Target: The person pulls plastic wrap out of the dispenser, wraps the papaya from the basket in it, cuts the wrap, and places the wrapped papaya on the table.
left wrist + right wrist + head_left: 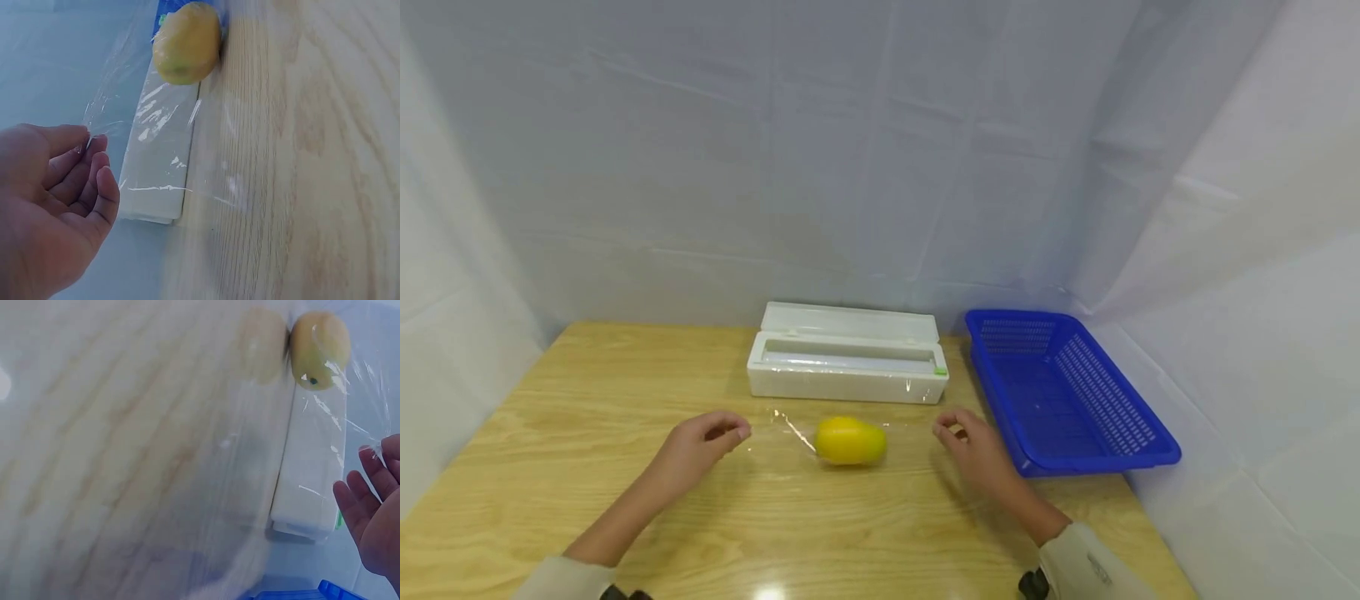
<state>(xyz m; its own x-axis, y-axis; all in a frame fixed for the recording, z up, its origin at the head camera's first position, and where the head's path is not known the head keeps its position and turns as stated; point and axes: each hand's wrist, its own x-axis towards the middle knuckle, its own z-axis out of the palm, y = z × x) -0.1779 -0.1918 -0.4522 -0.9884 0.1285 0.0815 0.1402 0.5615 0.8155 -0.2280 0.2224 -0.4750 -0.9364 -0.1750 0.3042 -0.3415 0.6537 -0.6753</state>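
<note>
A mango [850, 441], yellow with a greener end, lies on its side near the middle of the table. Clear cling film [793, 430] stretches between the two hands, and its shiny folds cross the mango in the right wrist view. My left hand [703, 442] pinches the film's edge between thumb and forefinger, left of the mango. On the other side, my right hand [976, 450] pinches the opposite edge; its remaining fingers are spread loosely in the right wrist view. Behind the mango stands a white cling film box [847, 385], lid raised, with a roll inside.
A blue plastic basket [1067, 408] with perforated sides stands at the table's right, close to the right hand. The wooden table [752, 533] is bordered by white sheeting [835, 167] at the back and both sides.
</note>
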